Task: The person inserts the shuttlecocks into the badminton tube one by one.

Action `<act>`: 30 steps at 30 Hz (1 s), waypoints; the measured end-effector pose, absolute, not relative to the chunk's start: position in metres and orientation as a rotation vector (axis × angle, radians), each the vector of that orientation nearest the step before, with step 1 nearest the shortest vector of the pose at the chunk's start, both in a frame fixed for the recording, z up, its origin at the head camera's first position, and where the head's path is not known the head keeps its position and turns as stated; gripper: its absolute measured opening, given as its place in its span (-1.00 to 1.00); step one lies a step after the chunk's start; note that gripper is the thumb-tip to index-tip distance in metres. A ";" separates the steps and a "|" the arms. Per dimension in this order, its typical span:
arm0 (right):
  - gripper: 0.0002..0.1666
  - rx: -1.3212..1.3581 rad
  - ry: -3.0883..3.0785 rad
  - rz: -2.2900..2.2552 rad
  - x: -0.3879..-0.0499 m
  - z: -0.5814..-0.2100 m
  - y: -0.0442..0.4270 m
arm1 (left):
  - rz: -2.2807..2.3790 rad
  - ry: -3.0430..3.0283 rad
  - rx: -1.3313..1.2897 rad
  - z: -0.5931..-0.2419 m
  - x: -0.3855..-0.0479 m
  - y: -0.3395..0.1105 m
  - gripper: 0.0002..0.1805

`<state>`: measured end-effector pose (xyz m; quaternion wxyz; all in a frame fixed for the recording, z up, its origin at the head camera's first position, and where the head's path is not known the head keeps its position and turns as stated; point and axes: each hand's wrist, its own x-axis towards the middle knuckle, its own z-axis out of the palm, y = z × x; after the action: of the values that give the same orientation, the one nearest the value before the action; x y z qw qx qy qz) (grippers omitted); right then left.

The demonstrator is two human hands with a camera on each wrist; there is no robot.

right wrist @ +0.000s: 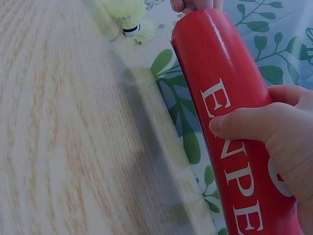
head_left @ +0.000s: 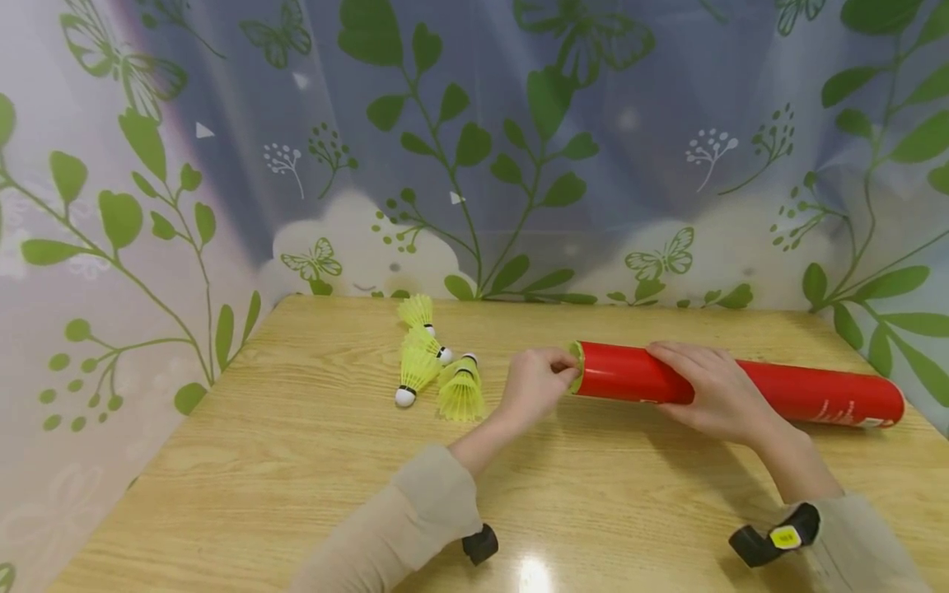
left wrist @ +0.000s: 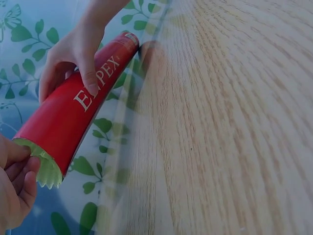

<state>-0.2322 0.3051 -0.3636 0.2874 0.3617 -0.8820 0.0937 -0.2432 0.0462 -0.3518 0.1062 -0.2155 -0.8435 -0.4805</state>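
Note:
A long red shuttlecock tube is held level above the table, its open end toward the left. My right hand grips it around the middle, thumb across the white lettering in the right wrist view. At the open end, the pale yellow-green skirt of a shuttlecock pokes out a little; its head is hidden inside the tube. My left hand pinches the skirt's edge between thumb and fingers. Left of that hand, several yellow shuttlecocks with white heads lie in a loose group.
The wooden table stretches beneath both arms. Behind it hangs a curtain printed with green leaves and butterflies. A black strap device sits on the right wrist, and another shows by the left sleeve.

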 end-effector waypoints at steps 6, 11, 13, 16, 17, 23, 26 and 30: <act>-0.03 0.970 -2.348 0.252 -0.232 -0.362 0.304 | -1.484 -2.482 -0.605 -0.354 -0.246 0.047 -0.92; -0.05 0.972 -2.357 0.257 -0.232 -0.362 0.305 | -1.549 -2.502 -0.563 -0.357 -0.248 0.048 -0.91; -0.14 0.975 -2.356 0.264 -0.232 -0.363 0.305 | -1.564 -2.514 -0.546 -0.358 -0.248 0.049 -0.91; -0.21 0.980 -2.353 0.276 -0.233 -0.364 0.306 | -1.598 -2.526 -0.522 -0.358 -0.249 0.049 -0.91; -0.18 0.982 -2.352 0.279 -0.233 -0.364 0.306 | -1.609 -2.531 -0.513 -0.358 -0.249 0.050 -0.91; -0.15 0.966 -2.364 0.269 -0.233 -0.363 0.306 | -1.687 -2.533 -0.506 -0.359 -0.248 0.051 -0.89; -0.04 0.958 -2.367 0.257 -0.232 -0.363 0.306 | -1.713 -2.523 -0.526 -0.360 -0.248 0.051 -0.89; -0.04 0.963 -2.366 0.254 -0.232 -0.363 0.306 | -1.708 -2.519 -0.548 -0.361 -0.248 0.050 -0.89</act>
<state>-0.2315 0.3060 -0.3635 0.2833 0.3599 -0.8839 0.0947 -0.2477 0.0501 -0.3614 0.0246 -0.1773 -0.8142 -0.5523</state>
